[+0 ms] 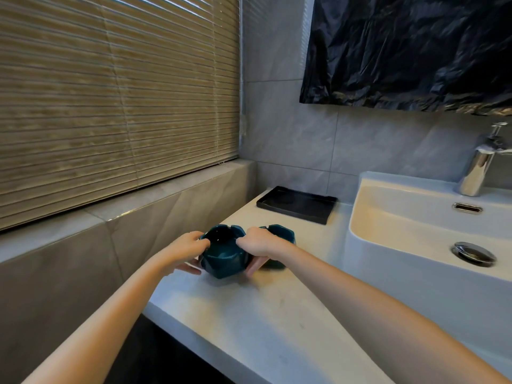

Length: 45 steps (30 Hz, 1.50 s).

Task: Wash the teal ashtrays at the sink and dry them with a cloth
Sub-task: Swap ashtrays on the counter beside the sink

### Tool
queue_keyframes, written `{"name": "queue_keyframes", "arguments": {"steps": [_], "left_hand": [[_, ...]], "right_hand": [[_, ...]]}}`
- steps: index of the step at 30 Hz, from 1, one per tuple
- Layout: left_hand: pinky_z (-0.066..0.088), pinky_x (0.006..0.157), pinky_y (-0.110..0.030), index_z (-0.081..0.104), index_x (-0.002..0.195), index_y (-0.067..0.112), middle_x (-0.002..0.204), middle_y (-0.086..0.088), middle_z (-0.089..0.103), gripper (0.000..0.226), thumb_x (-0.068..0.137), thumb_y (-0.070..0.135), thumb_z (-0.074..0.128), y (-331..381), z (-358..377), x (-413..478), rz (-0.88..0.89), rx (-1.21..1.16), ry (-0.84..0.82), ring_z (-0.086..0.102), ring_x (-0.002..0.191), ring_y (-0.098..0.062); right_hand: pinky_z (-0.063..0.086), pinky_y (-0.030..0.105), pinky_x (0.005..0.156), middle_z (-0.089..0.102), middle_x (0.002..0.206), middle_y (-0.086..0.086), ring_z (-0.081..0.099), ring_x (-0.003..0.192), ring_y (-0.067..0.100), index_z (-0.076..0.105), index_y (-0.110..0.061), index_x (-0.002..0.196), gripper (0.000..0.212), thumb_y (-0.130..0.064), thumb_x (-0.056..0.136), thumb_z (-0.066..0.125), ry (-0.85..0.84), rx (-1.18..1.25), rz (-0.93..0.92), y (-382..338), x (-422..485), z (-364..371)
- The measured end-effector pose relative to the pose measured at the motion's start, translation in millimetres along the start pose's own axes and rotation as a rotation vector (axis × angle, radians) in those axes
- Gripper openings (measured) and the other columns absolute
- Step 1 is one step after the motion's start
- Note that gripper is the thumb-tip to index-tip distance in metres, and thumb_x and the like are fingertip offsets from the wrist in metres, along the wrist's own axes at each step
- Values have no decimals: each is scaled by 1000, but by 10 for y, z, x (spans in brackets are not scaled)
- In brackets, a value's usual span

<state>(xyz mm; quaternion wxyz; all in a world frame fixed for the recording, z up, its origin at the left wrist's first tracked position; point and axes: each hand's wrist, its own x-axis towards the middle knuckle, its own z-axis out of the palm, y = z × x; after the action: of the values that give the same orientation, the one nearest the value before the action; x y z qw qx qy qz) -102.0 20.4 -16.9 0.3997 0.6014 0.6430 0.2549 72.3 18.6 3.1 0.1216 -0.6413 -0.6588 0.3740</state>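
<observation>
Two teal ashtrays sit side by side on the white countertop (263, 314). The nearer teal ashtray (223, 256) is gripped on both sides: my left hand (184, 252) curls round its left rim and my right hand (259, 246) pinches its right rim, thumb down its side. The second teal ashtray (281, 235) stands just behind my right hand, partly hidden by it. The white sink (388, 217) is to the right, with a chrome faucet (480, 167) at its back. No cloth is in view.
A black rectangular tray (297, 203) lies at the back of the counter by the tiled wall. A tiled ledge under window blinds runs along the left. A black plastic sheet hangs above the sink. A chrome drain plug (473, 253) sits in the basin.
</observation>
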Motion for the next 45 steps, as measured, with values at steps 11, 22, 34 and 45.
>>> {"name": "queue_keyframes", "arguments": {"steps": [11,22,34,45], "left_hand": [[59,53,-37,53,103,21,103,-12,61,9,97,25,48,1456,592,-248,165,-466,-80,67,81,-30],[60,65,-48,58,106,25,104,-5,60,19,97,23,42,2664,2028,-389,491,-296,-310,61,87,-24],[49,95,-38,24,141,42,133,4,49,76,85,7,62,3097,3046,-316,1304,124,-155,53,114,-15],[58,67,-32,18,141,31,120,-6,47,80,83,16,70,3121,3192,-222,1639,346,218,60,88,-20]], "right_hand": [[59,31,63,63,82,13,64,62,24,54,-8,79,20,-18,96,49,294,214,-115,375,-702,-1348],[40,18,45,63,82,8,61,53,14,51,-7,97,10,-11,89,45,435,318,173,1645,-1745,-2378],[58,50,68,57,111,13,61,95,33,42,-12,107,32,11,85,50,962,215,-91,2674,-2052,-2614],[47,10,71,49,118,7,50,96,14,41,-14,127,52,11,85,58,1294,-121,-330,2929,-1961,-2509]]}}
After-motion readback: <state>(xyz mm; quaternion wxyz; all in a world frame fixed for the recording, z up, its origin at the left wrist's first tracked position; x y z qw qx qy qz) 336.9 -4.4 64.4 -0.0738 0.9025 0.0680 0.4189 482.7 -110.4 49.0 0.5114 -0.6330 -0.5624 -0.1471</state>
